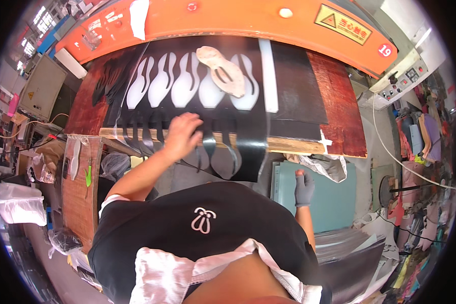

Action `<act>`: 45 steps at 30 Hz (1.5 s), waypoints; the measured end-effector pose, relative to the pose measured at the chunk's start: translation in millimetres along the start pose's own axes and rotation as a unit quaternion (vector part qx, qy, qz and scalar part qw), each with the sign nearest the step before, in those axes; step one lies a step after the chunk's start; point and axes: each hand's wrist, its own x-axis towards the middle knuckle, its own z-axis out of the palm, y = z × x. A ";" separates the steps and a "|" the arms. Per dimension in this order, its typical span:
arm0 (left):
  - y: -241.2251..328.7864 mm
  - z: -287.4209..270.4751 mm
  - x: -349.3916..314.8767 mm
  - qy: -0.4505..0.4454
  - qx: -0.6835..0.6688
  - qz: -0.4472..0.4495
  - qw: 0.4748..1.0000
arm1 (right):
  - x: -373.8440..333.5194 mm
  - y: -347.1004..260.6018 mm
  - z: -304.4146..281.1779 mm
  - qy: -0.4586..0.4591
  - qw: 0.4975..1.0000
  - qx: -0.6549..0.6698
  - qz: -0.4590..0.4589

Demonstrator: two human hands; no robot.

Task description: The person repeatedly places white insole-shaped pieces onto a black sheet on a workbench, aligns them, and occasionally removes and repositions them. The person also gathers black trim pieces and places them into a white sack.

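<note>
Near the front edge of the worktable, my left hand (184, 136) is open, fingers apart, over a thin black sheet (252, 138). A row of several white, forked sole-like shapes (186, 83) shows in the sheet's farther part. Its front part drapes over the wooden edge, with matching cutouts between dark strips. Across the shapes at the right end lies a beige, sole-shaped piece (221, 70) with a slot. My right hand (303, 188), in a grey fingertipless glove, is lowered beside the table above teal sheets (330, 195). Its fingers look curled; anything inside them is hidden.
An orange machine beam (228, 17) spans the far side. A white strip (269, 76) lies right of the shapes, and dark cut pieces (106, 78) lie at left. A control box (404, 81) stands far right. Crumpled clear plastic (329, 167) hangs below the table's front edge.
</note>
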 end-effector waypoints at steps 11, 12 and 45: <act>-261.4 -78.0 -105.5 0.052 0.103 -0.413 0.903 | 88.7 -103.2 122.5 -0.047 0.952 -0.255 -0.165; -265.2 -75.9 -110.4 0.070 0.112 -0.369 0.920 | 95.7 -102.5 126.5 -0.047 0.936 -0.306 -0.166; -226.9 -101.6 -106.5 0.021 0.271 -0.276 0.922 | 68.0 -96.2 108.8 0.007 0.902 -0.283 -0.326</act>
